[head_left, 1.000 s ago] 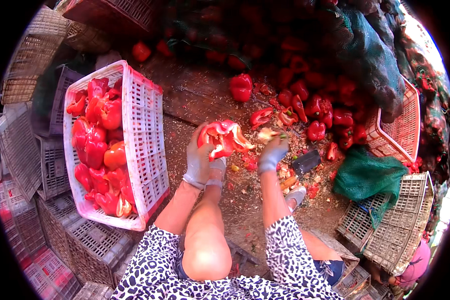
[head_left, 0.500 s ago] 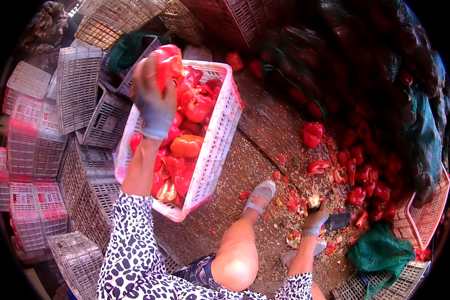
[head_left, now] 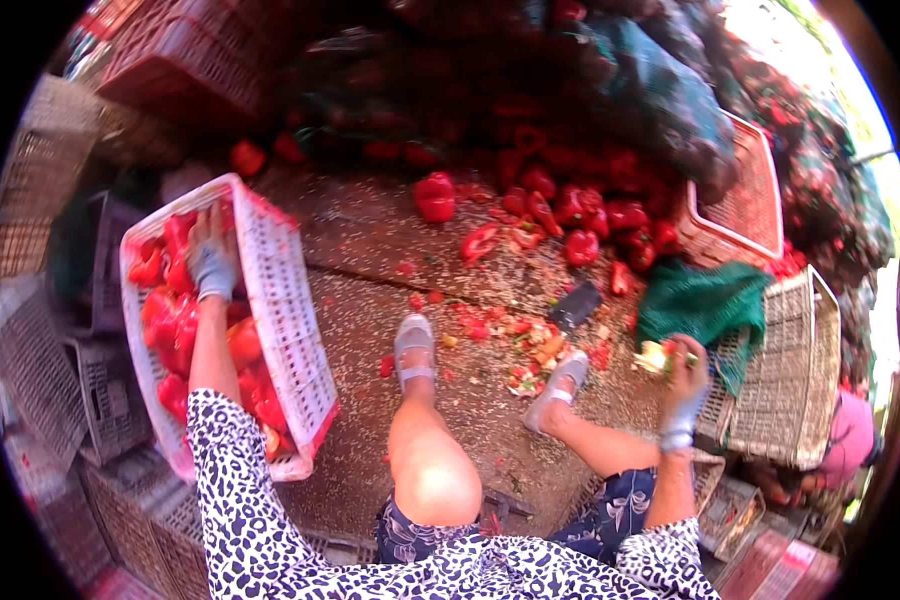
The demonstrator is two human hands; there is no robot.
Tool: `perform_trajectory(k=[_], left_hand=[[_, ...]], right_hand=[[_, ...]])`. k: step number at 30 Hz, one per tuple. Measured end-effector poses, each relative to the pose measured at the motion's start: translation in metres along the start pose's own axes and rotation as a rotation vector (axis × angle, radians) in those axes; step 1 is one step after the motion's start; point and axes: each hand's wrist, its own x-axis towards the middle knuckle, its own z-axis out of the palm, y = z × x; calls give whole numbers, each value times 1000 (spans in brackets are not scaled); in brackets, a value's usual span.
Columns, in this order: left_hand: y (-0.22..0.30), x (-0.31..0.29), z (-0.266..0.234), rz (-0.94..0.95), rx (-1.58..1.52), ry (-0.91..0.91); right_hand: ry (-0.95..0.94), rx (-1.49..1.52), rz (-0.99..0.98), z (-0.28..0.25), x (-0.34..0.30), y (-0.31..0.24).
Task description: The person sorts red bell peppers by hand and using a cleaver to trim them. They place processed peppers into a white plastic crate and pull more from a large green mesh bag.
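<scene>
Into the white plastic crate (head_left: pixel 305 345) at the left reaches my left hand (head_left: pixel 212 265), in a greyish glove. Its fingers stretch forward over the red bell peppers (head_left: pixel 170 325), some of them cut open; fingertips are partly blurred. On the right, my right hand (head_left: pixel 684 392), also gloved, is closed around a pale pepper core (head_left: pixel 654 356) with a bit of green, held above the floor near a green mesh net (head_left: pixel 705 310). Loose red peppers (head_left: pixel 582 247) are heaped on the floor ahead, and a dark flat rectangular object (head_left: pixel 575 305) lies near my right foot.
Full mesh sacks (head_left: pixel 660 95) are piled at the back. A pink-orange crate (head_left: pixel 740 195) and a pale crate (head_left: pixel 785 370) stand at the right, with a person in pink (head_left: pixel 850 440) beyond. Stacked crates (head_left: pixel 35 350) line the left. Seeds and pepper scraps (head_left: pixel 540 345) litter the floor.
My left hand has lowered from above the crate, with a red pepper in it, down among the peppers. The right hand has lifted the core away to the right. My view has turned rightward.
</scene>
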Motion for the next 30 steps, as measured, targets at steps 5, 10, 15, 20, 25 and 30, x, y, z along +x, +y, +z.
perform_trajectory(k=[5,10,15,20,25,30], left_hand=[[18,2,12,56,-59,97],[13,0,9,43,-49,72],[-1,0,7,44,-52,96],[11,-4,-3,70,-86,120],[3,-9,15,47,38,154],[-8,-9,29,99,62,215]], right_hand=[[225,-949,73,-231,-62,82],[-188,-1443,615,-297,-144,208],[-261,-933,49,-151,-2,138],[-580,-791,-314,76,87,113],[-354,-681,-135,247,148,121],[-284,-802,103,342,159,161]])
